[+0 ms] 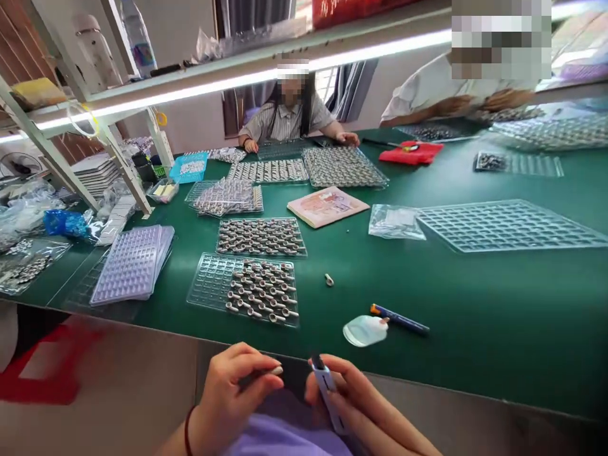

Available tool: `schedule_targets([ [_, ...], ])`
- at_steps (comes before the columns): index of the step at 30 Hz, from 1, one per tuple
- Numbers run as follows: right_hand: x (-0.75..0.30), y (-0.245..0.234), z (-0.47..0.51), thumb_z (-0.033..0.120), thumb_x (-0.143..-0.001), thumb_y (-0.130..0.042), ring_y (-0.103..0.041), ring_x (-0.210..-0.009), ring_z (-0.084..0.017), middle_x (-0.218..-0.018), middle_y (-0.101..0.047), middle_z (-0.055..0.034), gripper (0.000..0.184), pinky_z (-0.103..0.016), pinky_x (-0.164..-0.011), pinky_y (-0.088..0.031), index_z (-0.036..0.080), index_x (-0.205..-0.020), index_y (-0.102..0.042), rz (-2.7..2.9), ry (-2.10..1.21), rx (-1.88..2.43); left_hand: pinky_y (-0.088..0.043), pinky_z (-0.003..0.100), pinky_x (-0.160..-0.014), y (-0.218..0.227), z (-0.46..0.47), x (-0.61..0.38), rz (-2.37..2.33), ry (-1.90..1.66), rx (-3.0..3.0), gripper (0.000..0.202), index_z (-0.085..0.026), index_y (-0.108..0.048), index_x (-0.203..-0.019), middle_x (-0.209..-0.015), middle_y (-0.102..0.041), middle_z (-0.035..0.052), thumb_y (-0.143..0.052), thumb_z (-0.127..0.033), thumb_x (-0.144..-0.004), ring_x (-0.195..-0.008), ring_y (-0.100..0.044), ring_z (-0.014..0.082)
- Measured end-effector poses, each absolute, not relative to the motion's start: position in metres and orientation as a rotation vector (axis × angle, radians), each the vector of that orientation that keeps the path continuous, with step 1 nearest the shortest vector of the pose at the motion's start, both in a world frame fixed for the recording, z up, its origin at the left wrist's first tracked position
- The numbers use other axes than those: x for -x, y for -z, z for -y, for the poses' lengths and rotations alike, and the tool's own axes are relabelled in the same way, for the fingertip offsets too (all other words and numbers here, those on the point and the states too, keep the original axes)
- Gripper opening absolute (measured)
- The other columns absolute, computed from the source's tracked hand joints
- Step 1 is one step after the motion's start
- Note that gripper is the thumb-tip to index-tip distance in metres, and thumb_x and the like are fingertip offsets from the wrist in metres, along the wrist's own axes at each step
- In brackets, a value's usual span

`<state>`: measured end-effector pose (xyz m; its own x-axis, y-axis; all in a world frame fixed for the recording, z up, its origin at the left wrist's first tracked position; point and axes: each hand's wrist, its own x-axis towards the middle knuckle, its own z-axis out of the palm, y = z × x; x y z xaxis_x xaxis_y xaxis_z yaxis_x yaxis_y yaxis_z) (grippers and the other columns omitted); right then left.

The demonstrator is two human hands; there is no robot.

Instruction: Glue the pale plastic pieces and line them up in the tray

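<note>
My left hand (232, 392) is below the table's near edge, fingers pinched on a small metal part (275, 370) at the fingertips. My right hand (351, 396) is beside it, closed around a slim white pen-like tool (327, 389) with a dark tip pointing up. Both hands hover over my lap, just in front of the green table (475, 304). The nearest tray (244, 288) is clear plastic and partly filled with small metal ring parts. One loose metal part (329, 279) lies on the table to its right.
A blue pen (401, 320) and a clear round dish (365, 330) lie near the front edge. Several more filled trays (261, 236), a purple tray stack (133, 261), an empty clear tray (508, 225) and a pink booklet (327, 206) cover the table. Two other people sit at the far side.
</note>
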<state>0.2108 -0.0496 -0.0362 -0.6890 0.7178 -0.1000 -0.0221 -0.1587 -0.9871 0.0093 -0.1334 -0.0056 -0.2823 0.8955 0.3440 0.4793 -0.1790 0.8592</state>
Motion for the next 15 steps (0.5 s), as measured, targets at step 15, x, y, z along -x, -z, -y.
schedule_targets([
  [15,-0.206,0.035,0.038,0.027,-0.100,-0.043,-0.068,-0.064,-0.012,-0.081,-0.072,-0.0014,0.016,-0.020,-0.056,-0.052,0.024,-0.105,-0.058,2.364,-0.896,0.541,-0.057,0.020,-0.067,0.010,0.144,-0.024,-1.792,-1.167,-1.935,0.008,-0.017,-0.068,-0.098,-0.082,-0.072,0.0050,-0.064,-0.020,-0.092,-0.071,-0.067,0.0129],
])
